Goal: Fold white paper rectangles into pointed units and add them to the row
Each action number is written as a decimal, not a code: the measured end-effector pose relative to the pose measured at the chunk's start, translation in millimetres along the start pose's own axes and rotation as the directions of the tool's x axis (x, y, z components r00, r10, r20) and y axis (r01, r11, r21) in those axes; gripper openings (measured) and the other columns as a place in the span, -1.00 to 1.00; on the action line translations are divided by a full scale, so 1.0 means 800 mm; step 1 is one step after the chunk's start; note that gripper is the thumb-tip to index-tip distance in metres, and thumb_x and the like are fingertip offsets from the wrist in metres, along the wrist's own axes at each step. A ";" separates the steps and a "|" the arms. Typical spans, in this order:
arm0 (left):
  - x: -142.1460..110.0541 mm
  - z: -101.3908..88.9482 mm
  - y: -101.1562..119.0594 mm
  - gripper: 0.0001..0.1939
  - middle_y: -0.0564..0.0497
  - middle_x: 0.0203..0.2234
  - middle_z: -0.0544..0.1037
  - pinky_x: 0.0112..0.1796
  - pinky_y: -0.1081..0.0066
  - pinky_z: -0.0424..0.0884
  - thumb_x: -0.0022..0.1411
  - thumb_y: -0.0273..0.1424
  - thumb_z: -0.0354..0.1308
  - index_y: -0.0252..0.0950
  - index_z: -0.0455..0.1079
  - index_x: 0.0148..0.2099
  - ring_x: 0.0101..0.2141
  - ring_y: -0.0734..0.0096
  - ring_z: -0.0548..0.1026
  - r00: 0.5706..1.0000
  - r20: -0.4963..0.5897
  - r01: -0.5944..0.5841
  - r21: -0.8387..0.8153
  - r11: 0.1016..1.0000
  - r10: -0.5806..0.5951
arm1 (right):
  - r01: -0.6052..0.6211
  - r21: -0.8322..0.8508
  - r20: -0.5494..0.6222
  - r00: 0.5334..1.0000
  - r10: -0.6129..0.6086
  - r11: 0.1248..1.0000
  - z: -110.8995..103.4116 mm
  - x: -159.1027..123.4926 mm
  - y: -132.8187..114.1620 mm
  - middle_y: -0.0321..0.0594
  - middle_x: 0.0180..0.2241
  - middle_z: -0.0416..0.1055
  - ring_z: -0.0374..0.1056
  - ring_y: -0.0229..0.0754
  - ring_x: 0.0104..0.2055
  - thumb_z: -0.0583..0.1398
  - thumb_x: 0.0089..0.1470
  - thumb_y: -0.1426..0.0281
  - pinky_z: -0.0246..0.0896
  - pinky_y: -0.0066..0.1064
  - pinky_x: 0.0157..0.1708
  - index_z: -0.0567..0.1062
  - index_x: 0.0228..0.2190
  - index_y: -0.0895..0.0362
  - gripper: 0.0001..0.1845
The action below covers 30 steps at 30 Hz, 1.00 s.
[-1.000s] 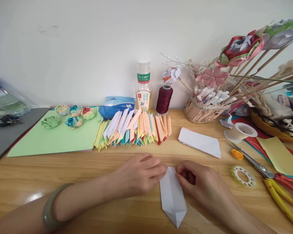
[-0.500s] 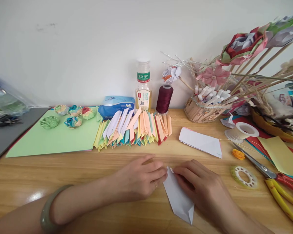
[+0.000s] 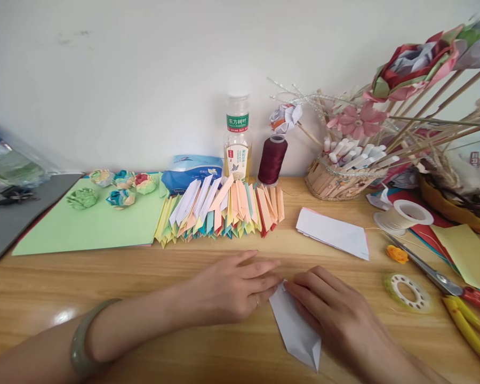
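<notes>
A folded piece of white paper [image 3: 296, 325] lies at a slant on the table, its lower end folded to a point. My right hand [image 3: 336, 314] has its fingers curled at the top and right edge of this paper, with the fingertips pressed on the small fold at its upper end. From the other side my left hand [image 3: 236, 290] reaches in, fingers stretched out and spread, the lower fingertips touching the paper's upper left edge. The thumb of my left hand is hidden. Behind them lies a stack of white paper strips [image 3: 332, 232].
Several folded paper pieces [image 3: 220, 210] stand in a row near the wall, beside green paper [image 3: 92, 229] with paper flowers. At the right are a tape roll [image 3: 408, 293], scissors [image 3: 436, 277], a thread spool [image 3: 404, 216] and a basket of pens [image 3: 344, 178].
My left hand's upper fingers have stretched further to the right over the paper's top. My right fingertips have come closer to the small fold. The view has shifted slightly.
</notes>
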<state>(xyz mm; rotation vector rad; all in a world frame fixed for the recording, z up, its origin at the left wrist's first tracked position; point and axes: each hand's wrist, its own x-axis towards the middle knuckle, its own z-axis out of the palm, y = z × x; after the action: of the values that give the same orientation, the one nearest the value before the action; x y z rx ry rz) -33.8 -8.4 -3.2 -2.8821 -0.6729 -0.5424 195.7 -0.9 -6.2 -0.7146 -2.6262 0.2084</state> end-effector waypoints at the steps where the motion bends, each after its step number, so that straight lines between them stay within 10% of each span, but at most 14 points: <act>1: 0.000 0.000 -0.001 -0.65 0.01 -0.02 0.46 0.01 0.23 0.26 0.40 -0.53 -0.23 -0.40 0.37 -0.01 0.10 0.27 0.26 1.000 0.005 -0.004 -0.001 1.000 0.004 | 0.004 0.005 -0.001 1.000 -0.004 1.000 0.000 0.001 0.000 -0.11 -0.41 0.35 0.23 -0.16 -0.38 -0.06 0.24 0.51 0.19 -0.34 -0.45 0.45 -0.30 0.26 -0.70; 22: 0.000 0.000 -0.003 -0.73 -0.02 -0.02 0.47 0.03 0.16 0.30 0.36 -0.54 -0.10 -0.39 0.40 -0.04 0.04 0.22 0.35 1.000 0.003 -0.025 0.035 0.999 0.024 | 0.089 -0.012 0.110 0.990 -0.087 0.996 -0.030 0.000 0.016 -0.17 -0.43 0.37 0.26 -0.17 -0.40 -0.07 0.20 0.54 0.16 -0.31 -0.42 0.43 -0.39 0.15 -0.69; 30: -0.014 0.001 0.016 -0.86 -0.13 -0.29 0.56 -0.01 0.15 0.35 0.26 -0.56 0.05 -0.48 0.44 -0.24 -0.15 0.26 0.47 0.985 -0.154 0.113 0.208 0.972 -0.082 | -0.102 -0.015 0.092 0.990 0.103 0.995 -0.058 -0.003 0.037 -0.16 -0.30 0.40 0.34 -0.21 -0.34 -0.01 0.15 0.50 0.22 -0.38 -0.41 0.43 -0.29 0.10 -0.78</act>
<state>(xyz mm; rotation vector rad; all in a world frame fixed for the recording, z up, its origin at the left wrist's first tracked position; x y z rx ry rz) -36.9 -24.1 -8.3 -2.5908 -0.8007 -0.6409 230.9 25.2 27.7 -0.8635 -2.6824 0.2641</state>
